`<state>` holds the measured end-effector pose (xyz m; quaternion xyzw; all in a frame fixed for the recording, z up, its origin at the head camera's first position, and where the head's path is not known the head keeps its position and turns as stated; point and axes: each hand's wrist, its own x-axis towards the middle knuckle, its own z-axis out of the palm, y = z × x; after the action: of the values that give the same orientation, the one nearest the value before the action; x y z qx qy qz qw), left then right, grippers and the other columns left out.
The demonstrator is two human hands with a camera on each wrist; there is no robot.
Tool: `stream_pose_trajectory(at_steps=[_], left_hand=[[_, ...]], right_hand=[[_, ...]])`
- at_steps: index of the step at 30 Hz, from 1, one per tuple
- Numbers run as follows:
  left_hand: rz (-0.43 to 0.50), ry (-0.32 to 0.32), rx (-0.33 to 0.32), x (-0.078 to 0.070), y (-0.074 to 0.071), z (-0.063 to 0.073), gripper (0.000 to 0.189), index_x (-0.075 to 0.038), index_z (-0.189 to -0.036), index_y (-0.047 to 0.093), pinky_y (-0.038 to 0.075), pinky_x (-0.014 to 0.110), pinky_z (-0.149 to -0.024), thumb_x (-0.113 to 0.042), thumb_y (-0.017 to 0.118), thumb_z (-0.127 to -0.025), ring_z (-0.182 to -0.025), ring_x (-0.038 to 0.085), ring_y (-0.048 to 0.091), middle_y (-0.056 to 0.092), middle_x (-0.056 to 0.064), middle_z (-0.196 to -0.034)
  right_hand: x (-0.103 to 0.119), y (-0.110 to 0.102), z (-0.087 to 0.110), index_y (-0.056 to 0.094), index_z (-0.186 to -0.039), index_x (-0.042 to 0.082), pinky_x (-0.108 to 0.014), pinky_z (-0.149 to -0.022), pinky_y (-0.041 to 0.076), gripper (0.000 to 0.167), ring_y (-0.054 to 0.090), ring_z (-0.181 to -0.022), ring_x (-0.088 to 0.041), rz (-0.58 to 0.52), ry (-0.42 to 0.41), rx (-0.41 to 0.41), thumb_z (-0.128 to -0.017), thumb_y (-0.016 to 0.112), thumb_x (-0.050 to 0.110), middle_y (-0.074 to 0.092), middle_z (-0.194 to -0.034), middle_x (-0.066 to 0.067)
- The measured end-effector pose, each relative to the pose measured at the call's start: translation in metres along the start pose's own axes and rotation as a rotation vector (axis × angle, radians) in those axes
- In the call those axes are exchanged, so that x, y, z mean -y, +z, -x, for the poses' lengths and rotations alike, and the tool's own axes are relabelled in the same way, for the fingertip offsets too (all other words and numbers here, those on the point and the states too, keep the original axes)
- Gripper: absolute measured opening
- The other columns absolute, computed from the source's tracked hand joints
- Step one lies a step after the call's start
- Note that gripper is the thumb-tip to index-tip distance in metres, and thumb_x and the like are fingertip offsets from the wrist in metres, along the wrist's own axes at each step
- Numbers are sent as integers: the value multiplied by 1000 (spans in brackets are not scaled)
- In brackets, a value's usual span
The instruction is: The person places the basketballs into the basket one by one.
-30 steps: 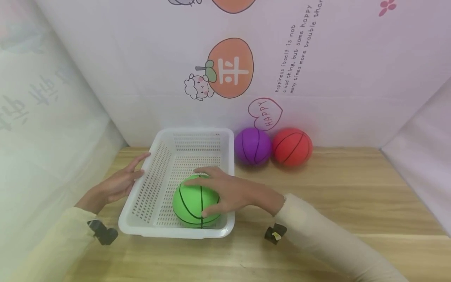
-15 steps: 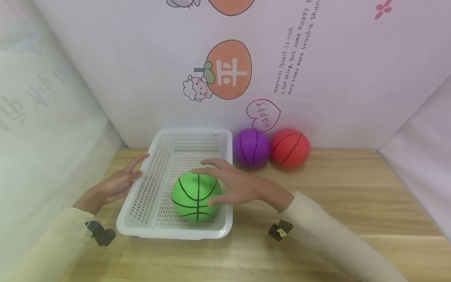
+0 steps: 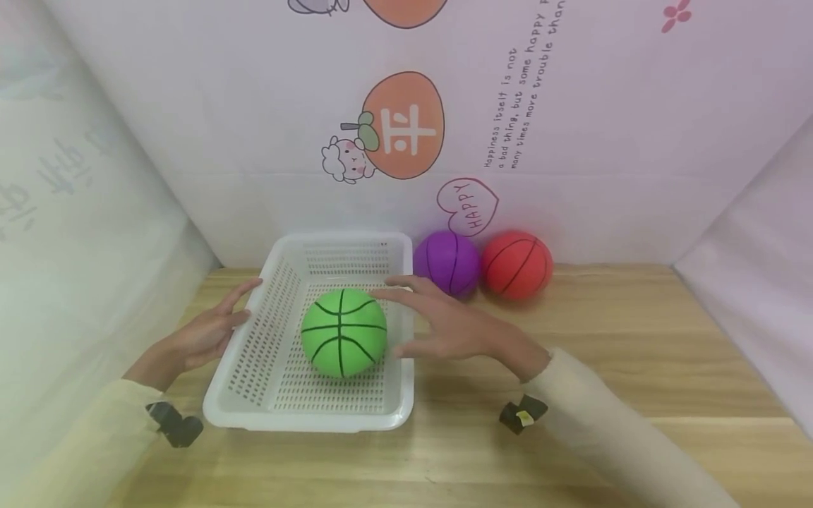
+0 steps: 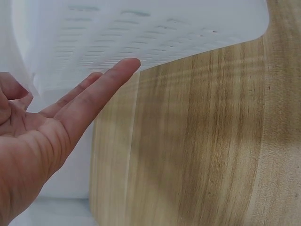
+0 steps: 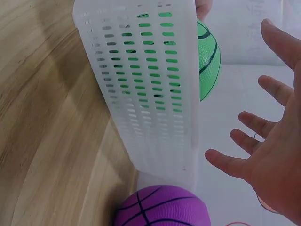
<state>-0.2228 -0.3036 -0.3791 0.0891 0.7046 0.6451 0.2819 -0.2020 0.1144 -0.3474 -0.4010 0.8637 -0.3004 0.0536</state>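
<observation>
Green ball [image 3: 343,334]: sitting inside the white basket [image 3: 305,422], around the middle of its slotted floor and nearer the right wall; whether it is touching that wall I cannot tell. No hand is holding it, and its top is showing above the rim in the right wrist view.
Right hand [image 3: 454,328]: hovering across the right rim, fingers [image 5: 277,42] open and spreading, gripping nothing; the right wrist view is showing a gap to the ball.
Left hand [image 3: 203,339]: bracing the basket's left side, fingers [image 4: 101,94] lying mostly straight, apparently not wrapping the rim.
Purple ball [image 3: 448,262]: standing on the bench [image 3: 571,444] by the basket's far right corner; touching or just beside, cannot tell.
Red ball [image 3: 517,266]: sitting next to the purple one, on its right.
Rolling risk: a round ball on a smooth-looking floor is depending on the walls alone; a bump to the basket could be sending it into a side.
Basket risk: a hard left-hand push could be sliding the light-looking basket into the purple ball, which might then be knocking the red one along.
Rim risk: the right hand is hanging low over the edge; a careless sweep could be catching the rim and tilting the basket.
</observation>
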Motion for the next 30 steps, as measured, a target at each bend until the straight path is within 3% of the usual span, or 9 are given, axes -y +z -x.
stream_pose_trajectory(at_steps=[6, 11, 19, 30], left_hand=[[3, 6, 11, 1, -2, 0, 64, -30, -160, -10, 49, 62, -93, -16, 29, -111, -124, 42, 52, 11, 38, -155], [10, 3, 6, 3, -3, 0, 64, -31, -160, -9, 48, 62, -93, -16, 28, -111, -124, 40, 53, 11, 38, -155], [4, 5, 10, 4, -3, -2, 64, -32, -160, -10, 47, 63, -94, -14, 27, -111, -131, 50, 41, 6, 37, -157], [-1, 6, 10, 5, -4, -1, 64, -33, -160, -10, 46, 66, -93, -14, 27, -110, -134, 59, 28, 2, 36, -158]], right_hand=[[-10, -5, 11, 35, -156, 34, -58, -102, 42, 78, 27, -141, -19, 32, 16, -53, -89, 71, 47, 29, -158, -1], [-21, -8, 18, 39, -155, 29, -54, -109, 37, 79, 31, -139, -16, -8, 4, -150, -87, 76, 46, 35, -153, 0], [-38, -15, 30, 45, -152, 21, -51, -109, 37, 80, 34, -138, -18, -21, 26, -223, -85, 77, 49, 39, -150, -1], [-61, -24, 52, 53, -140, 13, -51, -112, 33, 64, 35, -138, -26, -45, 96, -282, -86, 80, 34, 43, -146, -9]])
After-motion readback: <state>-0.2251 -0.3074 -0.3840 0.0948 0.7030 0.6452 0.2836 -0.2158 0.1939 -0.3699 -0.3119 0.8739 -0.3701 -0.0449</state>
